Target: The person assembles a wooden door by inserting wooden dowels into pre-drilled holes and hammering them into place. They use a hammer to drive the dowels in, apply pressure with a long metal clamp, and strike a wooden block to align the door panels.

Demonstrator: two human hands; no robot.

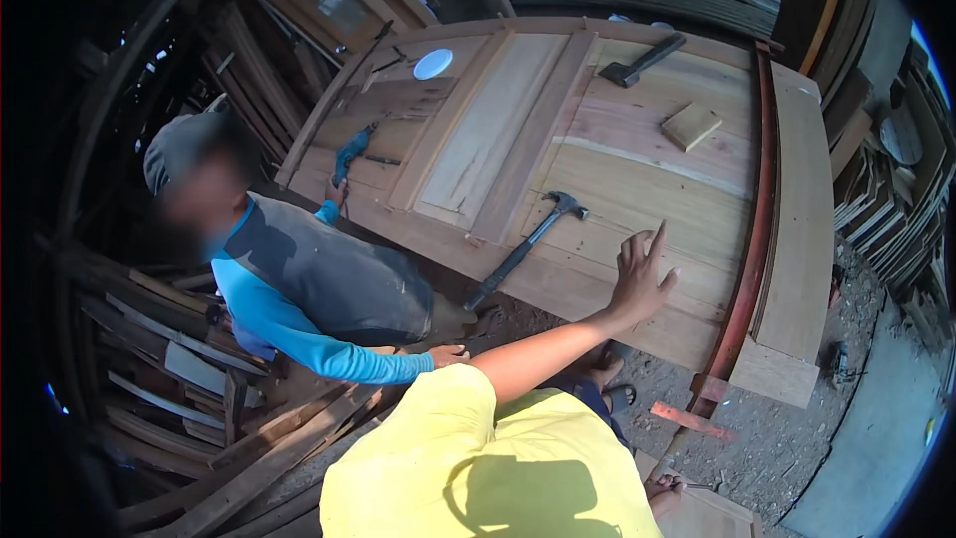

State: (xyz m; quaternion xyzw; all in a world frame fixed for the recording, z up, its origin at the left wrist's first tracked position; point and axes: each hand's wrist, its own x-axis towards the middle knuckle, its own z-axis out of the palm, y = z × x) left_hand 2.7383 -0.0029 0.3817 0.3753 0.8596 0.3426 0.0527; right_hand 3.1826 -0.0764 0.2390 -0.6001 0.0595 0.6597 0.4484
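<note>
My left hand [642, 277] reaches over the near right part of a large wooden panel [637, 179], fingers apart, forefinger stretched out, holding nothing. A claw hammer [528, 244] with a dark grip lies on the panel to its left. Right of the hand, a long red clamp bar [755, 239] crosses the panel. Low at the right, my right hand [663, 490] is closed round a thin dark rod [697, 486], beside a lower wooden board [712, 513]. My body hides part of that hand.
A co-worker in blue sleeves [319, 269] stands at the left, one hand on a blue power tool [351, 151]. A wooden mallet [642, 60], small wood block [691, 127] and white round lid [433, 64] lie on the panel. Stacked timber [169, 379] lines the left.
</note>
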